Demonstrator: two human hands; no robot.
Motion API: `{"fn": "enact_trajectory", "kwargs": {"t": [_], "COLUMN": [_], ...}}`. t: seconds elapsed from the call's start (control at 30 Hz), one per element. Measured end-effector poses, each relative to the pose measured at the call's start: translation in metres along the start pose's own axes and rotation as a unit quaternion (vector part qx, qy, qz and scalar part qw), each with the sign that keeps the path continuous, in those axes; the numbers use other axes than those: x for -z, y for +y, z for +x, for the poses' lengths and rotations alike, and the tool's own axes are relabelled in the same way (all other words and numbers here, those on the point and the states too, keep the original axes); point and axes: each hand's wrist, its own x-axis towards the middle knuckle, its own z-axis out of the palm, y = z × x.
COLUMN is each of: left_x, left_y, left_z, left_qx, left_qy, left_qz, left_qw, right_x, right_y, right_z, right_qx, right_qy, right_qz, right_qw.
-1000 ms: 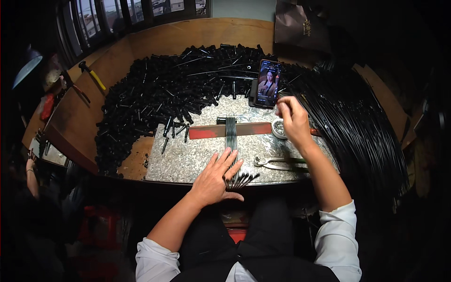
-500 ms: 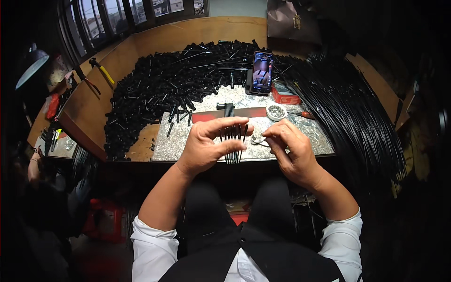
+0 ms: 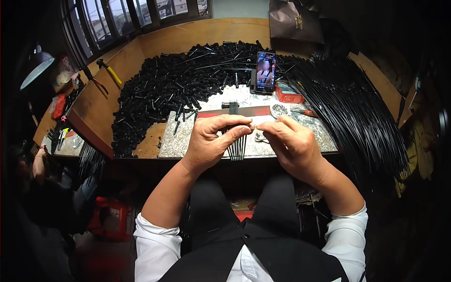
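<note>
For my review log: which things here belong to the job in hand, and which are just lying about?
Likely part of the job:
thin black rods, at the left hand
red-and-grey bar beneath those rods
white tub of small pieces
perhaps the pile of black parts

Likely just lying about:
propped-up phone
yellow-handled tool
brown bag

The wearer's two hands (image 3: 206, 141) (image 3: 298, 145), one phone (image 3: 266, 73), one dish (image 3: 272, 112) show.

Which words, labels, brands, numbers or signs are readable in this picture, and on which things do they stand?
None reads clearly.
Brown paper bag: gold marks, too blurred to read.
Phone screen: marks too small to read.
Red box: marks too small to read.
</note>
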Motion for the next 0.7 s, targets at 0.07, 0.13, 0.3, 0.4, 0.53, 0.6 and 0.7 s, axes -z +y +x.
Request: {"fn": "enact_trajectory", "kwargs": {"t": [0.07,0.13,0.3,0.4,0.53,0.6,0.7], "left_x": [-0.0012,-0.002,-0.0019,-0.0018,-0.0019,-0.0012,0.0001], "left_y": [-0.0009,-0.0007,-0.0005,0.0005,0.0018,0.0039,0.0063], "left_z": [-0.0002,-0.0003,0.0012,0.0012,0.0009,0.0006,0.0011], "left_qx": [-0.005,-0.017,-0.039,-0.048,-0.044,-0.048,-0.066], "left_qy": [0.002,0.002,0.001,0.004,0.015,0.018,0.014], "left_qz": [-0.007,0.003,0.032,0.043,0.055,0.058,0.084], "left_qw": [1.0,1.0,0.999,0.998,0.997,0.997,0.994], "right_x": [0.0,-0.0013,-0.0017,-0.0013,-0.0017,-0.0001,-0.0004], "right_y": [0.0017,0.0055,0.0086,0.0084,0.0082,0.0055,0.0042], "right_z": [0.0002,-0.0011,-0.0008,0.0,0.0001,0.0009,0.0023], "right_qx": [-0.001,0.007,0.009,0.019,0.036,0.037,0.038], "right_qy": [0.004,0.009,0.003,0.006,0.015,0.007,-0.002], "right_qz": [-0.017,-0.03,-0.039,-0.061,-0.105,-0.109,-0.118], "right_qw": [1.0,0.999,0.999,0.998,0.994,0.993,0.992]}}
